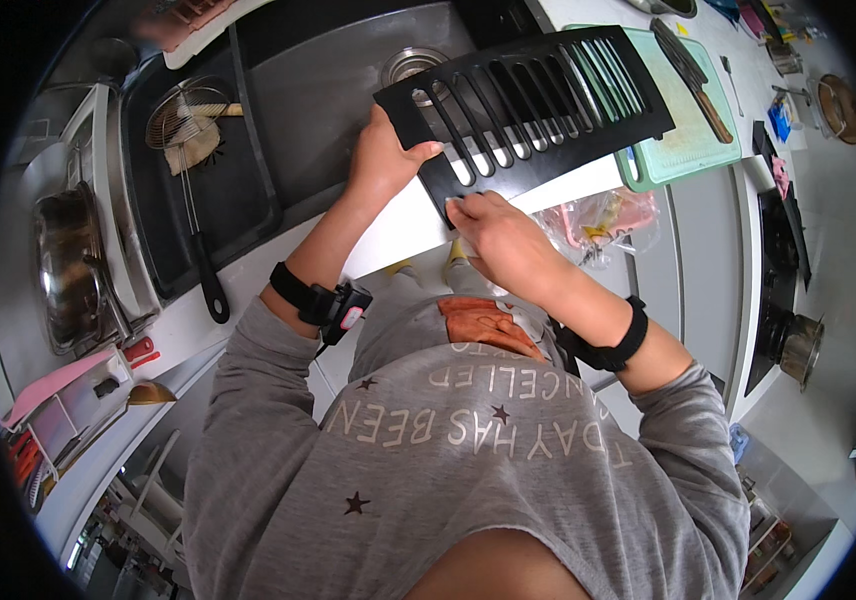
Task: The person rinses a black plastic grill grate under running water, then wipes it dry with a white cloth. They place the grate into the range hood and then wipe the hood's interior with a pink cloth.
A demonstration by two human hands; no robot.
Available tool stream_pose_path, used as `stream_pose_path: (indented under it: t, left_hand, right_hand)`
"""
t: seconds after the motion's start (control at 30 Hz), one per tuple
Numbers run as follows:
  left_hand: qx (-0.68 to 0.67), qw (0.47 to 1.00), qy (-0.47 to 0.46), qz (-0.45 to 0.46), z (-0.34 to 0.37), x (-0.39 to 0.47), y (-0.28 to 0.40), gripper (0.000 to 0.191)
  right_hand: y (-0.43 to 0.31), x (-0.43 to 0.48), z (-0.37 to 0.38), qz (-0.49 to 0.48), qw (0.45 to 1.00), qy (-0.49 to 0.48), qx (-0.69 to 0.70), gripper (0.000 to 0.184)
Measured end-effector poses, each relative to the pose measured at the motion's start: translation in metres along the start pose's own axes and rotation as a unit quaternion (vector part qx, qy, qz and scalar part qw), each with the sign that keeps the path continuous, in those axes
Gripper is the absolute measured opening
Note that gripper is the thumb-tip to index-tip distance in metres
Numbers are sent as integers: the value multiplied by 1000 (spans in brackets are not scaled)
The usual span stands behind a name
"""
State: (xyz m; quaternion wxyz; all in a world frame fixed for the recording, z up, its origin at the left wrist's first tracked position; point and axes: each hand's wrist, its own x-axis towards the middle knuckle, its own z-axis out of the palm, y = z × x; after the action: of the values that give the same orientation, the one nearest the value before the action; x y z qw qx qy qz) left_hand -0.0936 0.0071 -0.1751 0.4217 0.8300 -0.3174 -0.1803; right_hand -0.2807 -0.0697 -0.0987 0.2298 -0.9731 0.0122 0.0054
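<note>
A black slotted panel [548,161] is held up over the front edge of a dark sink [308,97], its far end reaching over a green-rimmed cutting board [687,161]. My left hand [390,154] grips the panel's left end, with the thumb on its upper face. At the near left corner, my right hand [492,232] has its fingers bent against the panel's edge; something pale shows partly under that hand, and I cannot tell what it is. The sink drain [417,64] lies behind the panel, partly seen past it.
A wire strainer [186,112] rests in the left basin with its black handle over the counter. Metal cookware [60,270] stands at the left. Knives [687,71] lie on the cutting board. A clear plastic bag [623,225] hangs by the cabinet front. A stove [777,277] is at the right.
</note>
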Motion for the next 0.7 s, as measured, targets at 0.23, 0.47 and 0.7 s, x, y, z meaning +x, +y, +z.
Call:
stream_pose_path:
  t: [0.23,0.47,0.7]
  left_hand:
    - [26,999,-12,-18,-4,0,5,66]
    - [-14,993,63,99,1,3,2,57]
    - [-5,999,-29,-40,-6,-1,7,70]
  right_hand:
    - [-7,-3,-2,15,1000,-9,-12,55]
    - [-7,17,-1,2,999,46,-15,57]
    - [0,-27,-16,64,996,-20,-54,60]
